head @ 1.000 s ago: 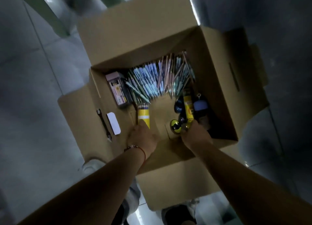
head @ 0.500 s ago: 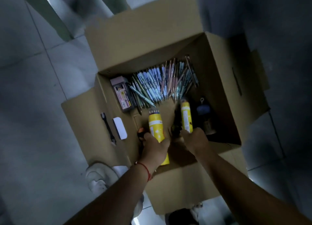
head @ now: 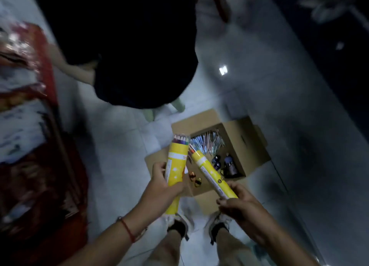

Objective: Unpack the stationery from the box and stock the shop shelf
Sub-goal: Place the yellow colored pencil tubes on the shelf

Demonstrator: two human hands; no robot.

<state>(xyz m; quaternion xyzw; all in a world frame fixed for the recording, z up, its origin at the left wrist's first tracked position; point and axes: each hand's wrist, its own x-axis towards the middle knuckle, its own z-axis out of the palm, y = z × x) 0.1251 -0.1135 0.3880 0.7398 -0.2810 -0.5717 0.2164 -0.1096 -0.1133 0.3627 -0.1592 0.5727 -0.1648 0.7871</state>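
Your left hand (head: 159, 188) is wrapped round the middle of a yellow tube of coloured pencils (head: 176, 166), held near upright with the pencil tips showing at its top. A mid-body grasp balances the tube, so it should not tip.

Your right hand (head: 239, 203) pinches the lower end of a second yellow tube (head: 209, 171), which slants up and left until its top sits just beside the first. An end grasp is weaker; judged likely to swing if you turn fast.

Both tubes are lifted clear above the open cardboard box (head: 247, 144) on the floor, by your feet. Loose pens (head: 207, 142) and small dark bottles (head: 227, 164) remain inside.

The shelf (head: 30, 126) stands at your left, blurred, stock unreadable. Tubes not yet shelved.
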